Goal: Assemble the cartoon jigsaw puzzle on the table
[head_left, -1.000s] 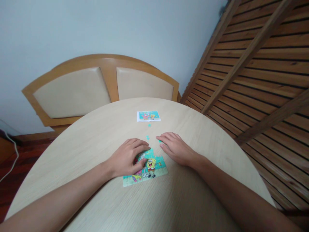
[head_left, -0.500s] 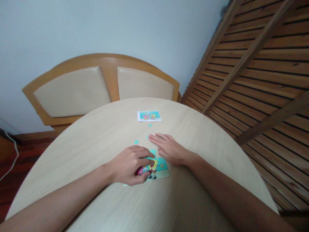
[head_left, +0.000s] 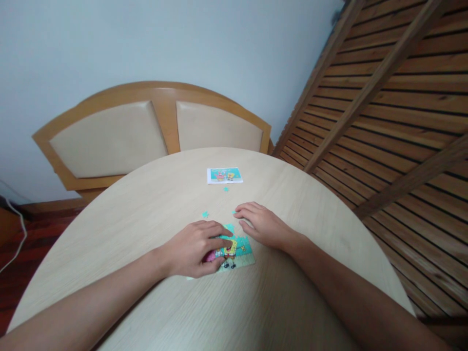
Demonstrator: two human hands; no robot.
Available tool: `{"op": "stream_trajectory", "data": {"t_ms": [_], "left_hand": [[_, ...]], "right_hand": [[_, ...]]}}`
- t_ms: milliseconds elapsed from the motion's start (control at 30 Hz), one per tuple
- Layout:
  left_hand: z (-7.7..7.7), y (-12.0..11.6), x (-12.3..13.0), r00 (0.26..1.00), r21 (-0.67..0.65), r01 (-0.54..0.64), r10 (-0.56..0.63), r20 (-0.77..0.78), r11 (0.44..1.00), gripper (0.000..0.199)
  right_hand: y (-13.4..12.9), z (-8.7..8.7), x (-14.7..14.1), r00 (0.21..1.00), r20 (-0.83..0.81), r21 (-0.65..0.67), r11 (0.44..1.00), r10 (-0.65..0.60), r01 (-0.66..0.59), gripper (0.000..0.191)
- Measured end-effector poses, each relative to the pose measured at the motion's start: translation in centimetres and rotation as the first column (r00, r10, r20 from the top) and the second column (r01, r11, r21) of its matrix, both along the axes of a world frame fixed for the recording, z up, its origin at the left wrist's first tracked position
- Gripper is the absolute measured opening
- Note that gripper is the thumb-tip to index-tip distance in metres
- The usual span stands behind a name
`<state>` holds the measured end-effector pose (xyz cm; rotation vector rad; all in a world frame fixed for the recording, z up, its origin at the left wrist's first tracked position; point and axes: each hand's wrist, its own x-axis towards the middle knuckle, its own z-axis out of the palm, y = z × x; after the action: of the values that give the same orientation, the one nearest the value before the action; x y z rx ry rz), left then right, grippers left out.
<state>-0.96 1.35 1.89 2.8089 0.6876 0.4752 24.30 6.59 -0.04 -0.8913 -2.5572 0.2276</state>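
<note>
A partly assembled jigsaw puzzle (head_left: 241, 259) with a yellow cartoon figure lies on the table in front of me. Across its left side rests my left hand (head_left: 199, 247), fingers apart and palm down, covering part of the pink figure. My right hand (head_left: 261, 223) is just above the puzzle's upper right, its fingers stretched out and the thumb apart from them. Its fingertips touch a small turquoise puzzle piece (head_left: 234, 212), mostly hidden beneath them. Another turquoise puzzle piece (head_left: 205, 214) lies loose above my left hand.
Farther back on the round wooden table (head_left: 153, 195) lies a printed picture card (head_left: 224, 176) with the two cartoon figures. One more loose piece (head_left: 225, 189) is just below it. Behind the table stands a padded wooden bench back (head_left: 170, 117); slatted wood (head_left: 395, 97) is at right.
My right hand has shifted slightly right, and the turquoise piece at its fingertips has slid right and a little nearer with it. My left hand stays on the puzzle.
</note>
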Motion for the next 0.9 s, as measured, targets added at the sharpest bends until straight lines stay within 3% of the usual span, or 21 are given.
{"op": "stream_trajectory", "data": {"t_ms": [333, 533, 900], "left_hand": [[-0.16, 0.06, -0.47, 0.999, -0.032, 0.053, -0.053, -0.010, 0.998, 0.048], [-0.30, -0.04, -0.58, 0.998, -0.039, 0.057, -0.058, -0.022, 0.998, 0.051], [-0.30, 0.02, -0.57, 0.998, -0.032, 0.060, -0.060, -0.019, 0.998, 0.050]], "right_hand": [[0.12, -0.03, 0.19, 0.987, -0.159, -0.096, 0.995, -0.013, -0.003, 0.007], [-0.30, 0.39, 0.34, 0.975, -0.206, -0.259, 0.965, -0.085, 0.029, 0.027], [-0.46, 0.13, 0.17, 0.975, -0.223, -0.236, 0.970, 0.010, -0.064, 0.029]]}}
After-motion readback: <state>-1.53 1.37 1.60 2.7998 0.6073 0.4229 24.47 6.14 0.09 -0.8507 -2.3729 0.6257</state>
